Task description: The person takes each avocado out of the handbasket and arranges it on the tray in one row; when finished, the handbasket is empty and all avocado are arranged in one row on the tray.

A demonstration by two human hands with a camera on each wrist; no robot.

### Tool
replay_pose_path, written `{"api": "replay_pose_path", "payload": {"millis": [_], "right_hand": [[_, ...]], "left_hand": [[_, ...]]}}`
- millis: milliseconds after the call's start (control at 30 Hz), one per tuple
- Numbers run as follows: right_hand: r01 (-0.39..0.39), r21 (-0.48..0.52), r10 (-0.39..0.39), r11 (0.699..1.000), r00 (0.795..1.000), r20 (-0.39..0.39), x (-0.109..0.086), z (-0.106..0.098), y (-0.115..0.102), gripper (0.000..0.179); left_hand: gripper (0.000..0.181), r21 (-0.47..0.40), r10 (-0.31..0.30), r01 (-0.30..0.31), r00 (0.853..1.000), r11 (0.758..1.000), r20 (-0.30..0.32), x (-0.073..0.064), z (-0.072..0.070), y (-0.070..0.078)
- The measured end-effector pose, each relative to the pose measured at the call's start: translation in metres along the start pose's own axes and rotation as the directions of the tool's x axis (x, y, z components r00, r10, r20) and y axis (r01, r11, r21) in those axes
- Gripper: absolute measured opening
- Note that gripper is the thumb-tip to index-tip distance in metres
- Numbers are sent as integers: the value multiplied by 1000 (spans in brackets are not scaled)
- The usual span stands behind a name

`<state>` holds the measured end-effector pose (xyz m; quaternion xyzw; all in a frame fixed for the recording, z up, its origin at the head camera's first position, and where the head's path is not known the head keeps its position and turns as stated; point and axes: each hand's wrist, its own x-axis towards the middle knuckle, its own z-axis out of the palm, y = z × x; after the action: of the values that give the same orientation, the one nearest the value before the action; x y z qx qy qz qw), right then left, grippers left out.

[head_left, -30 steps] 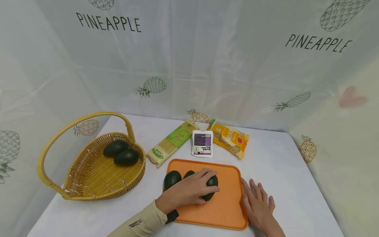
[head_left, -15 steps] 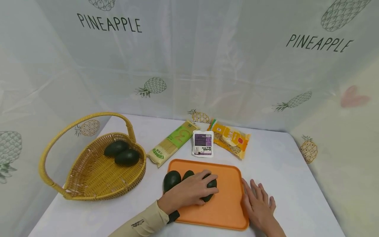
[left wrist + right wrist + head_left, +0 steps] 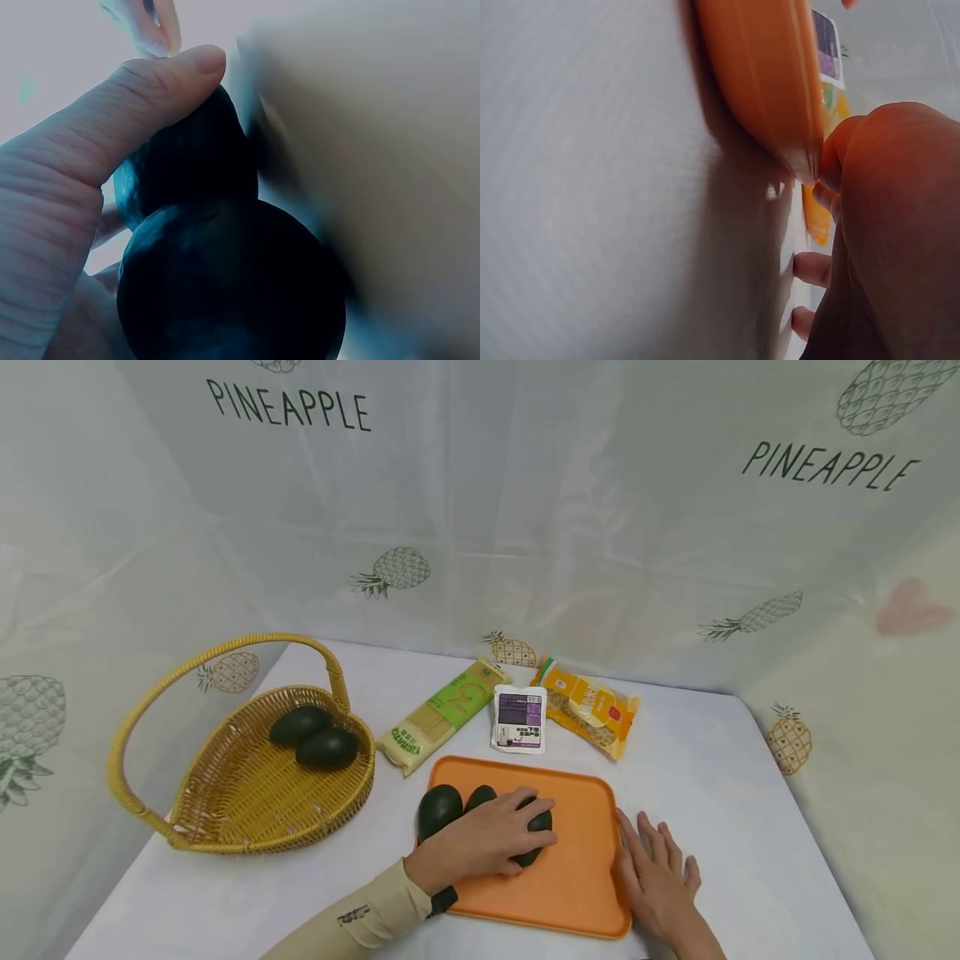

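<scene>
On the orange tray, my left hand curls its fingers over a dark green avocado. The left wrist view has my thumb lying along this avocado, with another avocado nearer the camera. Two more avocados show beside the hand: one at the tray's left edge and one partly hidden behind my hand. My right hand rests at the tray's right rim with fingers extended; in the right wrist view the thumb side is right against the tray wall.
Left of the tray stands a yellow wicker basket with a tall handle, two avocados inside. Behind the tray lie a green noodle pack, a white and purple pouch and an orange food bag. A printed curtain closes the back.
The head view has shifted slightly. Both hands, the avocados and the tray stay essentially where they were.
</scene>
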<state>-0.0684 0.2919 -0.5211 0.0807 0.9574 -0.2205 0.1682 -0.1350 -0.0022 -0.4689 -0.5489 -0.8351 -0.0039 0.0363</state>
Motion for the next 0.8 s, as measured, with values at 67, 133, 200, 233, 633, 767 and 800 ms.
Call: {"api": "replay_pose_path", "payload": {"millis": [67, 133, 200, 233, 633, 767, 800], "right_hand": [[-3, 2, 3, 1000, 1000, 0, 0, 0, 1, 62], [-2, 3, 3, 1000, 1000, -5, -1, 0, 1, 62], [2, 4, -1, 1000, 1000, -13, -1, 1, 1, 61], [5, 1, -5, 1000, 1000, -17, -1, 1, 1, 61], [15, -3, -15, 1000, 1000, -19, -2, 2, 0, 61], [14, -2, -14, 1000, 1000, -13, -3, 0, 0, 61], [16, -5, -16, 1000, 1000, -13, -4, 0, 0, 61]], "left_hand": [[54, -7, 6, -6, 1000, 1000, 1, 1, -1, 1], [53, -14, 10, -10, 1000, 1000, -4, 1, -1, 1], [50, -20, 12, -12, 1000, 1000, -11, 1, -1, 1], [49, -21, 11, -12, 1000, 1000, -15, 0, -1, 1], [59, -125, -18, 13, 999, 992, -37, -8, -8, -3], [70, -217, -46, 36, 998, 975, -40, -14, -21, -5], [72, -232, -50, 39, 998, 972, -41, -16, -25, -5]]}}
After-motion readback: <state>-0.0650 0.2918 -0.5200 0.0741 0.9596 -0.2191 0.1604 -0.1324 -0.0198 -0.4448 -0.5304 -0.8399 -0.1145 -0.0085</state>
